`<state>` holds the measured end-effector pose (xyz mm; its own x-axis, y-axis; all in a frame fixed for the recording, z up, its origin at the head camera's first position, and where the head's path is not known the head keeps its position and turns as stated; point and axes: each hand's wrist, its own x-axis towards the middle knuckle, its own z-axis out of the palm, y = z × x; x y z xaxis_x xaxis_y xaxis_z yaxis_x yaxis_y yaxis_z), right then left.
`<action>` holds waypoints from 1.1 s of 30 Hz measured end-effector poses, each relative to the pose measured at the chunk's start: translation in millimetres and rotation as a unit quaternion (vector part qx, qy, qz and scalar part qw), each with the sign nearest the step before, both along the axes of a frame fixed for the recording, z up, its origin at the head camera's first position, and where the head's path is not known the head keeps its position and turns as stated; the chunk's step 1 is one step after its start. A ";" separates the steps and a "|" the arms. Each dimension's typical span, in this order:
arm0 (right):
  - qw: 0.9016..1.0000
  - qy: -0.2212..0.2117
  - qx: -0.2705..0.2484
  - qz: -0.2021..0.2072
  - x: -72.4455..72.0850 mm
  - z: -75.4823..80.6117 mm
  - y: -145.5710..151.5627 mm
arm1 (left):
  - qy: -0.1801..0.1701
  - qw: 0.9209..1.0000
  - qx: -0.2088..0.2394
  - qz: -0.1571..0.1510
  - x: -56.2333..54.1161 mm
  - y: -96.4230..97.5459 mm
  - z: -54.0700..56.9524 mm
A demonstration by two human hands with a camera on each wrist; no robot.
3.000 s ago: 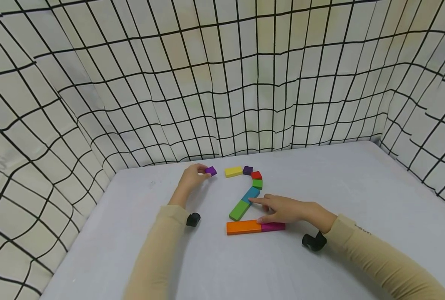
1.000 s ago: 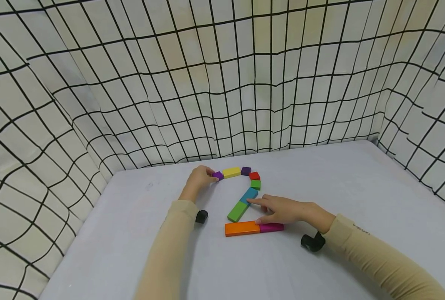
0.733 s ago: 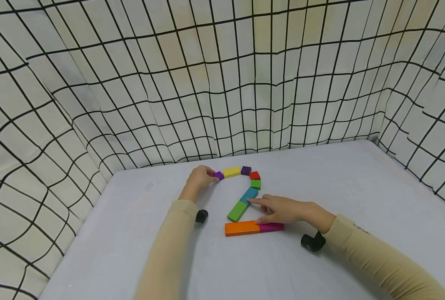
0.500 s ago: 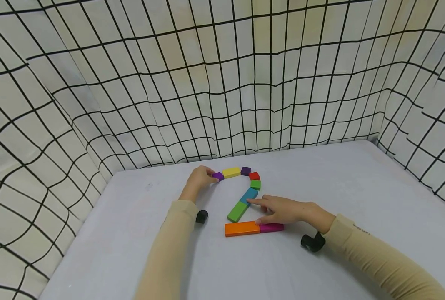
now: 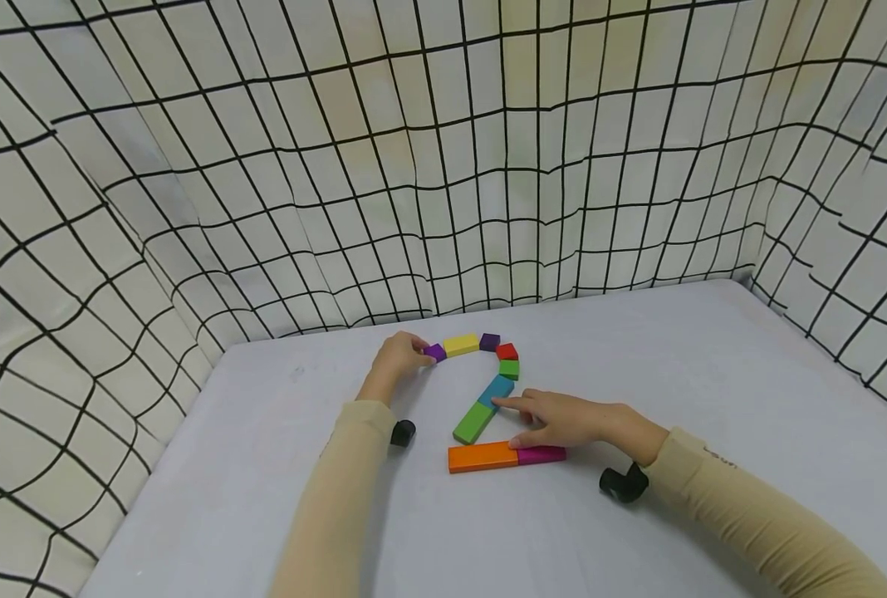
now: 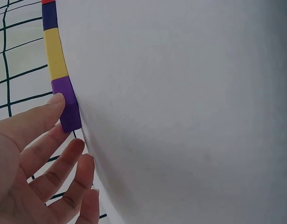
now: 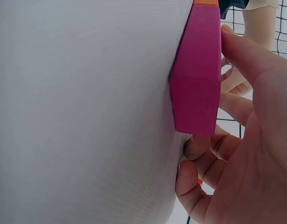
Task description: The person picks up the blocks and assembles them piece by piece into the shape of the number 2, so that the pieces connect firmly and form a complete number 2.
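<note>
My left hand [image 5: 399,357] pinches a small purple block [image 5: 434,353] between thumb and fingers. This block lies end to end with a yellow block [image 5: 462,345]. A curve continues through a dark purple block [image 5: 490,341], a red block [image 5: 507,352] and a small green block [image 5: 508,370]. Below come a blue block [image 5: 497,389] and a longer green block [image 5: 473,423], slanting down left. My right hand [image 5: 566,417] has its index fingertip at the blue block and its thumb at the seam between an orange block [image 5: 482,457] and a magenta block [image 7: 197,70].
The blocks lie on a white-covered table [image 5: 443,531]. Behind and beside it rise white walls with black netting [image 5: 511,170]. A small black device [image 5: 624,482] sits under the right wrist, another black device [image 5: 403,433] under the left.
Since three seconds ago my left hand has moved the purple block right, up against the yellow block. Over the last second both hands have stayed put.
</note>
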<state>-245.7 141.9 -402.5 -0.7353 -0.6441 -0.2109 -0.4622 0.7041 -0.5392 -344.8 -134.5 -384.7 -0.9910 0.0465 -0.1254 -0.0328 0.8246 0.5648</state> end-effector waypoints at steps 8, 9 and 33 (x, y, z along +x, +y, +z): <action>1.000 0.002 0.005 0.000 0.3 -1.3 -1.1 | -0.005 1.000 0.005 -0.004 1.6 -1.2 -0.3; 1.000 0.002 0.005 0.001 0.5 -1.0 -1.4 | -0.005 1.000 0.005 -0.006 1.8 -2.1 -0.2; 1.000 0.002 -0.009 0.009 -4.4 0.7 0.7 | 0.032 0.999 0.008 -0.038 16.4 -51.4 14.9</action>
<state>-250.1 142.6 -401.8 -0.7237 -0.6615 -0.1968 -0.4770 0.6855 -0.5501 -328.4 -185.9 -369.8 -0.9905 0.1237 -0.0603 0.0665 0.8137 0.5775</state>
